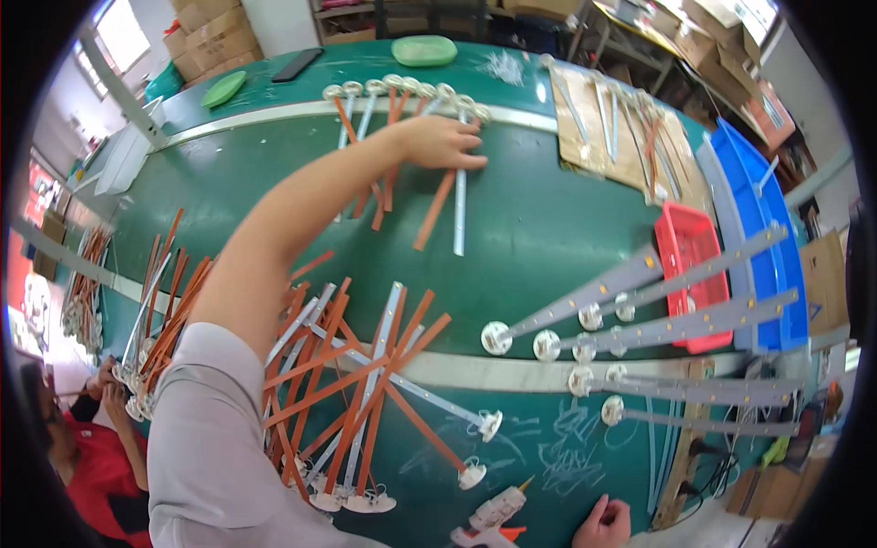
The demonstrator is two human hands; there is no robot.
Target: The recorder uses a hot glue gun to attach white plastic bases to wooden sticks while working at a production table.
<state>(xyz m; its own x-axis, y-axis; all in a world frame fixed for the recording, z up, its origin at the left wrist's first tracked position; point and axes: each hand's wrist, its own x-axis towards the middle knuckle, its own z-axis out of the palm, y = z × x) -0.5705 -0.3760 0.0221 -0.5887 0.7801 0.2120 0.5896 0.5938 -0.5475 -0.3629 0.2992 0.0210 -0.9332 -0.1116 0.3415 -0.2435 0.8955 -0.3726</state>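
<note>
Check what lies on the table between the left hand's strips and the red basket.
In the head view, only bare green table lies between the strips under the left hand and the red basket; nothing sits there.

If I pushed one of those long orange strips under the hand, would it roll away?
Probably not: the orange strips look flat, so they would likely slide on the smooth green table. Being thin and long, they may bend when lifted. The left hand presses several easily, suggesting lightness.
</note>
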